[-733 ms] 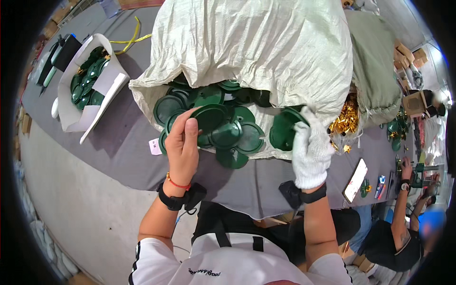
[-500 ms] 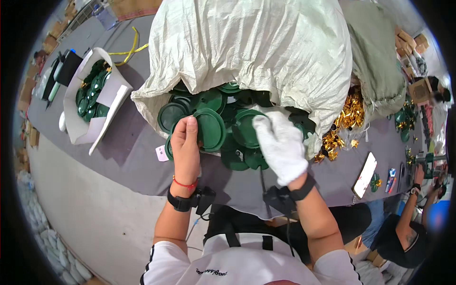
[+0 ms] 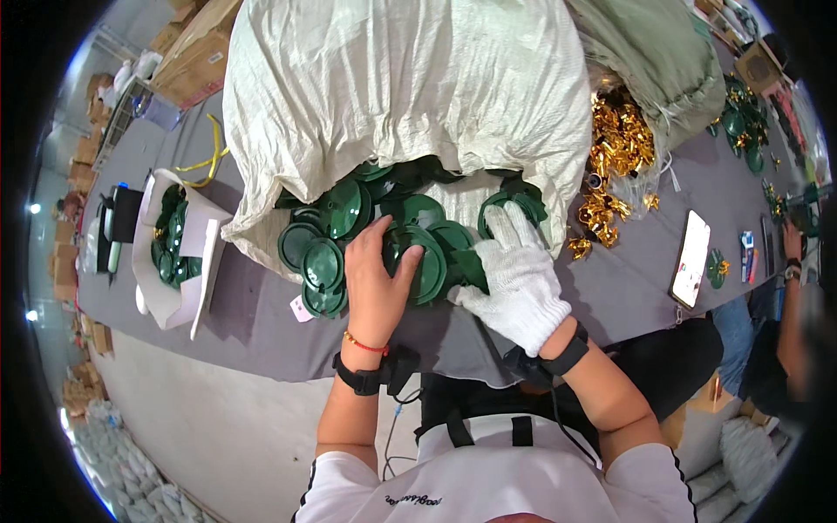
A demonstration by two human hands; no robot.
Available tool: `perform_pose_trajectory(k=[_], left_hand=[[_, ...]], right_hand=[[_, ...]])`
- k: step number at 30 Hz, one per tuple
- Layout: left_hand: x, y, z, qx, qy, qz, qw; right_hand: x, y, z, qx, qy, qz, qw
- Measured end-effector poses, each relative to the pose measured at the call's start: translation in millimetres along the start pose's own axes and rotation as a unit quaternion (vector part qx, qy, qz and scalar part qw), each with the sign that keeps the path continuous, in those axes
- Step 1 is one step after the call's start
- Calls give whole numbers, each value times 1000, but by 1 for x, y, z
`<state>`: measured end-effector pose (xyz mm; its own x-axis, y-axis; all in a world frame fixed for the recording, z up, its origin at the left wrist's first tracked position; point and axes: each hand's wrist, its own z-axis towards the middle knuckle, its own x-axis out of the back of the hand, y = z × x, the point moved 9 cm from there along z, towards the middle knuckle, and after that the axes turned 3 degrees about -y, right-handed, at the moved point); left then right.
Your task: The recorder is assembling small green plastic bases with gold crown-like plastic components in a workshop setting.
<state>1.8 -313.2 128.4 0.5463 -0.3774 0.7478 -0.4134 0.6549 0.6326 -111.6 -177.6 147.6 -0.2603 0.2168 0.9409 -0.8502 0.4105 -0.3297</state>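
Left hand (image 3: 377,283) lies flat, fingers spread, on the green discs (image 3: 418,253); gloved right hand (image 3: 516,279) rests open just right.

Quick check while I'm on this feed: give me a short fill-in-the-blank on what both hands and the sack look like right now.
1. The right hand wears a white knit ____.
2. Both hands rest on a pile of round dark ____ lids spilling from the pale woven sack.
3. The bare left hand has a thin ____ string bracelet at its wrist.
4. Right of the sack lies a heap of shiny ____ pieces.

Missing words: glove; green; red; gold
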Motion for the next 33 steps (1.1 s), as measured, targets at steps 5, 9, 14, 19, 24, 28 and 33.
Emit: perform_pose_trajectory(k=[5, 9, 14, 19, 24, 28, 33], left_hand=[[6, -6, -3, 10, -14, 5, 1000], [-5, -10, -1, 4, -18, 2, 1000], [-20, -40, -7, 154, 16, -387, 909], [-24, -27, -17, 171, 2, -439, 882], [-23, -23, -17, 153, 26, -401, 903], [-24, -23, -17, 148, 80, -395, 903], [-23, 4, -8, 112, 90, -523, 840]], right_hand=[[33, 30, -21, -31, 121, 206, 971], [48, -12, -10, 116, 202, 156, 960], [-11, -51, 3, 187, 101, 46, 976], [-7, -61, -1, 199, 50, 109, 973], [15, -11, 11, 11, 148, 66, 987], [-14, -14, 15, 29, 126, 83, 988], [-11, -6, 7, 0, 179, 491, 853]])
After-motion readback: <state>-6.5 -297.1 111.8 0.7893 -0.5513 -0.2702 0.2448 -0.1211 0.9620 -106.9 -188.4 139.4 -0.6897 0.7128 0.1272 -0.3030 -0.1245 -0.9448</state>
